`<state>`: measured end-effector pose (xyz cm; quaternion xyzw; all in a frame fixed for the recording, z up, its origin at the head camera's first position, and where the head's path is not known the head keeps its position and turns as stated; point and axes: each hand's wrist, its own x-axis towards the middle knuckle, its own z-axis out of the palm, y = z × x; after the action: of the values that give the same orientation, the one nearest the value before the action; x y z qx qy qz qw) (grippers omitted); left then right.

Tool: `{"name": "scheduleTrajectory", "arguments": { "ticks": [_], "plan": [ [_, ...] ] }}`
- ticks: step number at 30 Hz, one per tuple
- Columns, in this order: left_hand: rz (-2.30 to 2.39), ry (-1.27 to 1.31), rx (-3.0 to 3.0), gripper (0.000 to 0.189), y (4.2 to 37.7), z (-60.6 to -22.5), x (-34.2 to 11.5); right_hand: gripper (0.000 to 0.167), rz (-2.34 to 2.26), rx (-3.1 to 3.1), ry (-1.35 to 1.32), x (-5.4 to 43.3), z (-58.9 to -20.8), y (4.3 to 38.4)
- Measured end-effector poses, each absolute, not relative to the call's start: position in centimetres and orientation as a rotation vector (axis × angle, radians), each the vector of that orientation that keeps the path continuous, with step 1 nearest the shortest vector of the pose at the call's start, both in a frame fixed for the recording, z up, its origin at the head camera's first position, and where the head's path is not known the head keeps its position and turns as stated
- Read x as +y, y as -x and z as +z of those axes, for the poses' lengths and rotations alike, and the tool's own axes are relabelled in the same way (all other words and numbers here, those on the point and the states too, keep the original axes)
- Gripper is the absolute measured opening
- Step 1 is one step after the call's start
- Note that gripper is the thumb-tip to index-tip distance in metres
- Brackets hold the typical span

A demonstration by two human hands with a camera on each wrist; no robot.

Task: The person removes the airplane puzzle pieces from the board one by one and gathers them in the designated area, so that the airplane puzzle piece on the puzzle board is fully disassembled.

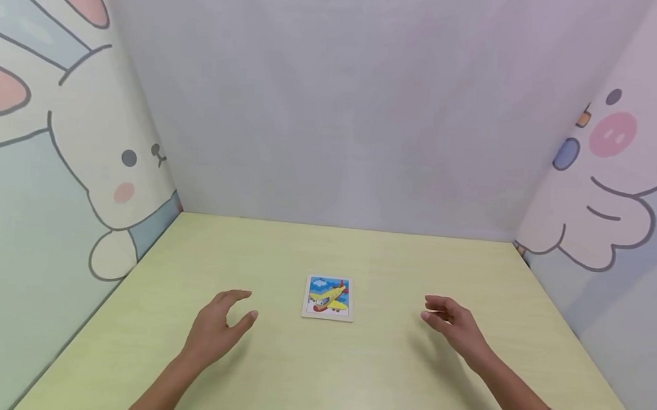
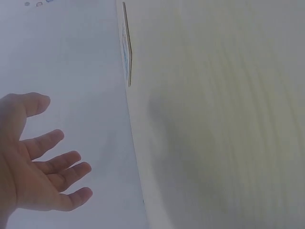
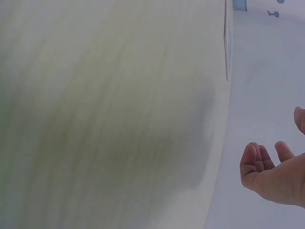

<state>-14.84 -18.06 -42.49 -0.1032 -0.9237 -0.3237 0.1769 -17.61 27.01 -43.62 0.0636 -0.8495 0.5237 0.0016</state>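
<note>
A small square picture puzzle point(image 1: 328, 298) with a pale frame and a yellow airplane on blue lies flat in the middle of the table. To its left my left hand point(image 1: 216, 328) hovers over the table, fingers relaxed and apart from it. My right hand point(image 1: 457, 330) is raised on the other side, farther from the board, its fingers loosely curled around nothing. The left wrist view catches the thin edge of the board point(image 2: 127, 47) beyond the spread left hand point(image 2: 43, 162). In the right wrist view the board's edge point(image 3: 227, 43) shows above the right hand point(image 3: 279, 171).
The pale yellow table point(image 1: 321, 376) meets a plain light wall point(image 1: 332, 119) at the back. A side panel with a cartoon rabbit point(image 1: 88, 152) stands on the left. On the right is another panel with a pink-nosed cartoon animal point(image 1: 610, 180).
</note>
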Motion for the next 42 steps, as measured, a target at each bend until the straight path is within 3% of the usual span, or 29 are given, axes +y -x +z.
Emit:
{"name": "scheduleTrajectory", "arguments": {
  "ticks": [42],
  "plan": [
    [-1.286, 0.332, -2.681, 0.03, 16.5, -43.1, -11.2, 0.04, 1.919, -2.584, -0.281, 18.5, -44.2, 21.5]
  ]
}}
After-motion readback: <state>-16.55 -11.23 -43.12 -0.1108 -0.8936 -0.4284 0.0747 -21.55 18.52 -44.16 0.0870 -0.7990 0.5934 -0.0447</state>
